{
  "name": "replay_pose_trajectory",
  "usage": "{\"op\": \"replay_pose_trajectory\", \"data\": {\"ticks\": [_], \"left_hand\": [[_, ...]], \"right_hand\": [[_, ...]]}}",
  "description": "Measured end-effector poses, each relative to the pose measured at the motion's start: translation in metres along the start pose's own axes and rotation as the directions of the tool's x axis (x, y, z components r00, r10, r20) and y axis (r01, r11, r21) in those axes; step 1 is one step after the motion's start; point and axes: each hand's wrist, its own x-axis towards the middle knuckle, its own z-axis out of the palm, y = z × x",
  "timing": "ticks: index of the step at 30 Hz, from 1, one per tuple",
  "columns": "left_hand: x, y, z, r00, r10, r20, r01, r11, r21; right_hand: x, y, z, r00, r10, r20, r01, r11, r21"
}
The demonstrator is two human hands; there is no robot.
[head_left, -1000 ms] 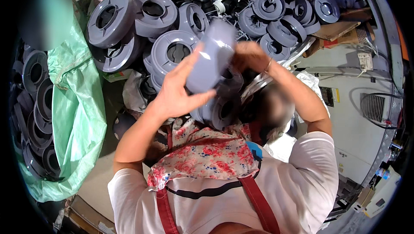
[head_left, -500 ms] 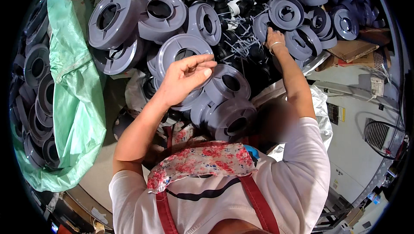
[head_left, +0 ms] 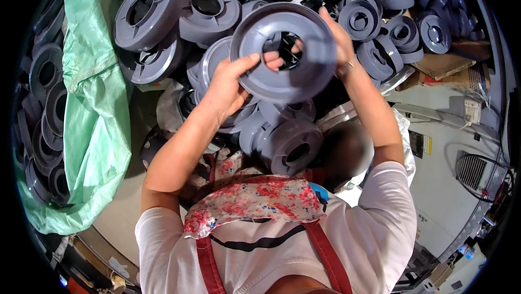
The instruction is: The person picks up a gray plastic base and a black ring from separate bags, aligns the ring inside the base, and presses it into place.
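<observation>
The left forearm [head_left: 184, 139] slants up and inward from a bent elbow [head_left: 157, 193], and I see the left hand [head_left: 230, 80] clasped in a grip, thumb [head_left: 248, 63] laid straight, fingertips [head_left: 273, 61] curled behind. Opposite, the right forearm [head_left: 374, 107] leans inward too, the right hand [head_left: 339, 42] a little higher, its fingers [head_left: 327, 20] pointing upward and partly hidden.

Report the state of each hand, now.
Left hand: closed on the left side of a grey plastic ring.
Right hand: holding the same ring at its right side.
</observation>
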Motion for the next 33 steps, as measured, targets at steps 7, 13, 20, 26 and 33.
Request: {"op": "replay_pose_trajectory", "data": {"ticks": [7,13,20,26,33], "left_hand": [[-0.002,0.013,-0.005,0.966,0.249,-0.072,-0.247,0.968,0.035],[-0.009,0.01,0.005,0.926,0.347,-0.148,-0.318,0.929,0.188],[-0.018,0.008,0.015,0.973,0.228,0.036,-0.225,0.972,-0.067],[-0.03,0.007,0.008,0.959,0.256,0.119,-0.267,0.96,0.081],[-0.043,0.018,0.003,0.96,0.051,0.277,-0.068,0.996,0.053]], "right_hand": [[0.101,0.162,-0.074,0.84,0.03,-0.542,-0.509,0.388,-0.768],[0.064,0.074,-0.046,0.827,-0.54,-0.155,-0.13,0.083,-0.988],[-0.013,-0.021,0.057,0.917,-0.398,0.018,0.211,0.447,-0.869],[-0.045,-0.041,0.081,0.904,-0.231,0.359,0.391,0.115,-0.913],[-0.064,-0.062,0.085,0.671,-0.086,0.736,0.712,-0.203,-0.673]]}}
